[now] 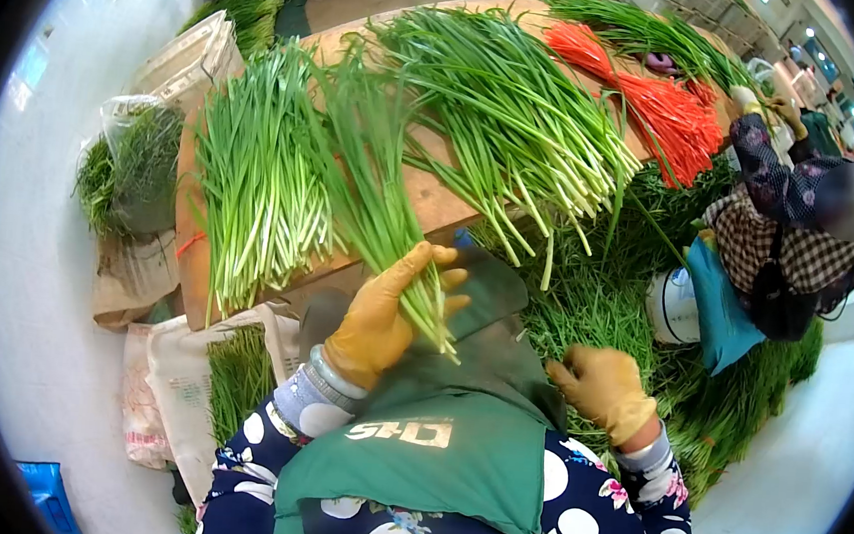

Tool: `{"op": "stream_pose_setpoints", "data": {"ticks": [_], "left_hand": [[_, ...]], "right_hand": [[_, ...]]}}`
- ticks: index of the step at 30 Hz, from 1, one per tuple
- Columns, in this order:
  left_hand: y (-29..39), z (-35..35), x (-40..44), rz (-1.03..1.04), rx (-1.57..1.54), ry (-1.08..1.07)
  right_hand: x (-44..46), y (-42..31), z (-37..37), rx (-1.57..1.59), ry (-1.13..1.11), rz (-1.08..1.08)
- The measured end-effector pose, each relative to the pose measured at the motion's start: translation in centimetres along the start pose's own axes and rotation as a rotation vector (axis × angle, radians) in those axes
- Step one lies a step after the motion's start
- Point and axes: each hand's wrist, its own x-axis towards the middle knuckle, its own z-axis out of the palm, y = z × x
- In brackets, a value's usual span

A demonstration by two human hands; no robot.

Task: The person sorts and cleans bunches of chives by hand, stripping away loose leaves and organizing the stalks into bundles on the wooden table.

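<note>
In a yellow rubber glove, my left hand (379, 315) is closed around the pale stem ends of a small bunch of garlic chives (378, 188). Its green leaves stretch away over the table edge and blur with motion. My right hand (606, 390), gloved alike, is apart from the bunch, in front of my green apron (420, 477). Its fingers are curled with thumb and forefinger together; whether anything is between them is hidden. On the wooden table (442, 208), a chive pile (264, 174) lies left of the bunch and a larger chive pile (519, 114) lies right.
Red ties (660, 110) lie at the table's right. Loose green leaves (595, 300) heap below, beside a white bucket (675, 307). A co-worker (802, 216) in a checked garment works at the right. Crates (188, 57), a filled plastic bag (139, 164) and sacks (177, 378) stand left.
</note>
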Motion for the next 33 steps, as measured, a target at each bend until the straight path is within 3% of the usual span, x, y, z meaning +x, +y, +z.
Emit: {"op": "stream_pose_setpoints", "data": {"ticks": [1, 3, 4, 6, 7, 8, 11, 13, 15, 16, 19, 21, 23, 24, 28, 32, 33], "left_hand": [[0.0, -0.2, 0.0, 0.005, -0.008, 0.002], [0.1, 0.0, 0.0, -0.051, -0.05, -0.095], [0.4, 1.1, -0.6, -0.033, 0.05, 0.048], [0.9, 0.8, -0.5, -0.012, -0.044, -0.031], [1.1, 0.6, -0.4, -0.003, -0.134, -0.104], [1.5, 1.8, -1.0, 0.062, -0.141, -0.047], [1.8, 0.6, -1.3, 0.133, -0.058, -0.11], [1.0, 1.6, -1.6, 0.093, 0.011, 0.053], [-0.2, 1.4, -1.4, 0.016, 0.091, 0.12], [-0.6, -0.4, -0.6, -0.094, 0.028, -0.057], [-0.9, 0.6, -0.2, -0.101, 0.01, -0.06], [-1.3, 0.4, 0.0, -0.102, 0.014, -0.021], [-1.6, 0.9, -0.1, -0.003, 0.078, 0.012], [-1.5, 1.1, -0.2, -0.003, 0.077, 0.011], [-1.0, 1.9, -0.9, 0.024, 0.154, 0.053], [-1.3, 1.3, -0.3, 0.087, 0.155, 0.079], [-1.1, 1.2, -0.1, 0.128, 0.122, 0.094]], "right_hand": [[-0.1, -2.0, -1.9, 0.226, 0.252, -0.126], [1.9, -4.8, -4.4, 0.11, 0.609, -0.303], [3.5, -5.8, -4.8, 0.046, 0.656, -0.305], [7.3, -6.5, -4.7, -0.025, 0.709, -0.321], [9.3, -6.6, -4.2, -0.034, 0.586, -0.252], [10.3, -6.7, -4.0, -0.043, 0.462, -0.181], [10.5, -6.7, -3.7, 0.031, 0.436, -0.258], [8.8, -6.4, -2.1, 0.092, 0.507, -0.375], [6.6, -6.5, -1.6, 0.754, 0.087, -0.445], [5.4, -6.9, -1.8, 0.859, -0.031, -0.423], [4.7, -7.3, -0.9, 1.103, -0.187, -0.297], [5.8, -7.8, 0.4, 1.187, -0.101, -0.275], [8.0, -7.7, 2.2, 1.051, 0.257, -0.418], [8.3, -8.0, 2.7, 1.229, 0.205, -0.328], [8.3, -7.1, 4.3, 1.122, 0.38, -0.262], [6.7, -3.9, 3.9, 1.126, 0.142, 0.004], [6.2, -1.9, 4.5, 0.845, 0.127, 0.03]]}}
